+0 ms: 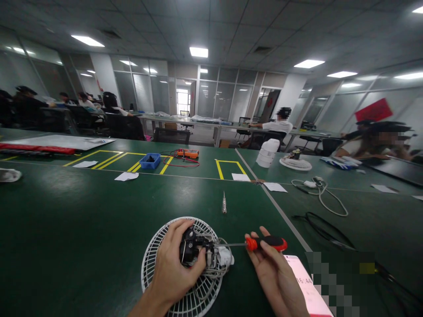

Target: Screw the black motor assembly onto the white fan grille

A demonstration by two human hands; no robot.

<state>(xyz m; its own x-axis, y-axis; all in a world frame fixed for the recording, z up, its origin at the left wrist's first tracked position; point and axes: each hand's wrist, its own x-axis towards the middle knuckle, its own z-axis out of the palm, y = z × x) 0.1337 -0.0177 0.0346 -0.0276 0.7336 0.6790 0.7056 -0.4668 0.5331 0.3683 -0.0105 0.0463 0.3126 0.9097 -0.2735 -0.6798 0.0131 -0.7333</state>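
Observation:
A round white fan grille lies on the green table, with a black fan motor assembly and bundled pale wires on top of it. My left hand is closed around the motor assembly, thumb on the near side and fingers over the far side. My right hand holds a red and black screwdriver by its handle. The shaft points left, its tip at the right side of the motor assembly; whether it sits in a screw I cannot tell. A white plastic part lies beside the shaft, at the grille's right edge.
A small clear-handled screwdriver lies beyond the grille. A lit phone is by my right wrist. Farther back are a blue bin, an orange multimeter, another fan grille and a black cable. People sit around the room.

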